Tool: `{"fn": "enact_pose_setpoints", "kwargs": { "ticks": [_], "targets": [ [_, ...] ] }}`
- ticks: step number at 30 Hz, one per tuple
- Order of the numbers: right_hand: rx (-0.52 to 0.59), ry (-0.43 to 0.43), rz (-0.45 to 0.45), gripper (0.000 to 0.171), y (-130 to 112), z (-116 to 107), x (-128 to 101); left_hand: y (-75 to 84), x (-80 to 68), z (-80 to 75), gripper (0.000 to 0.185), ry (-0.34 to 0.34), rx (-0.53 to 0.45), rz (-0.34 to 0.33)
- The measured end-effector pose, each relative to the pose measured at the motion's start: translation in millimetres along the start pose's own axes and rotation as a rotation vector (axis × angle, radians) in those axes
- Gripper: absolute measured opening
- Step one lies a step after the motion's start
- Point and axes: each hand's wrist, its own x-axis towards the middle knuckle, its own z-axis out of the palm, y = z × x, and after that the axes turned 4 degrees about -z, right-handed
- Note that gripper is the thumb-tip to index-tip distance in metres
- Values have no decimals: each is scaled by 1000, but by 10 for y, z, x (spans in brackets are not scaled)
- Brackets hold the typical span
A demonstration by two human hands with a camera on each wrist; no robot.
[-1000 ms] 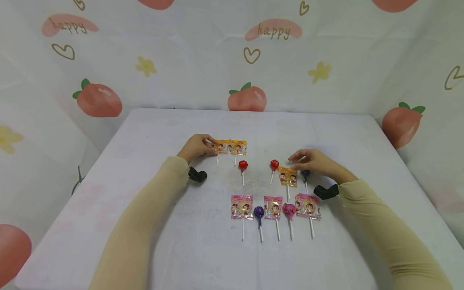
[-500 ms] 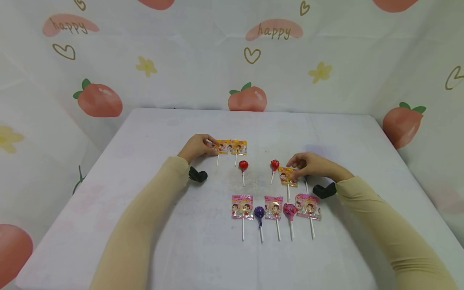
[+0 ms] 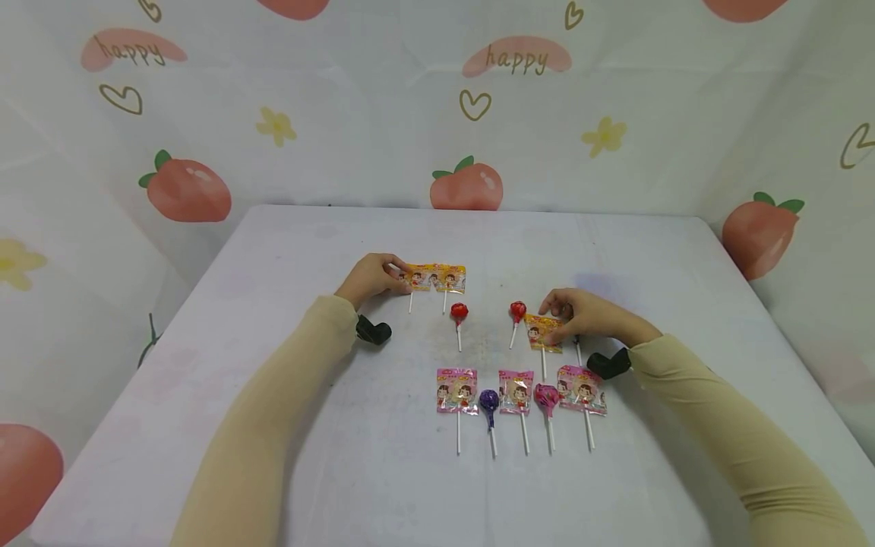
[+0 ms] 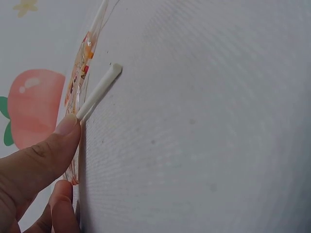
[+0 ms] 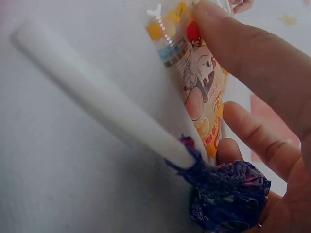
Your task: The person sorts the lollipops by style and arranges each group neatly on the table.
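My left hand (image 3: 374, 277) pinches the left edge of an orange-wrapped lollipop (image 3: 420, 279) at the back of the table. In the left wrist view the thumb lies against the clear wrapper beside the white stick (image 4: 99, 92). A second orange-wrapped lollipop (image 3: 451, 279) lies touching it on the right. To the right, my right hand (image 3: 588, 313) holds another orange-wrapped lollipop (image 3: 538, 333), thumb and fingers at its packet edges. Under that palm sits a purple ball lollipop (image 5: 233, 199), its head hidden in the head view. Two red ball lollipops (image 3: 459, 312) lie between the hands.
Nearer the front runs a row with pink-packet lollipops (image 3: 456, 391), a purple ball lollipop (image 3: 488, 400) and a pink ball lollipop (image 3: 546, 396), sticks pointing forward. All lie on a white-covered table (image 3: 342, 471). A peach-printed cloth (image 3: 369, 152) hangs behind.
My right hand has come slightly down and left, its thumb and fingers closing on the orange-wrapped lollipop and covering the purple one. The left hand stays where it was.
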Motion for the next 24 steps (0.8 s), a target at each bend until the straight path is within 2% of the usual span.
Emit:
{"fn": "enact_pose_setpoints", "kwargs": {
  "ticks": [17,24],
  "targets": [
    [9,-7,5,49,36,10,35,-7,19,7,39,-13,-30,-31],
    [-7,-3,4,48,21,12,34,-13,18,8,37,-1,-21,-21]
  ]
}}
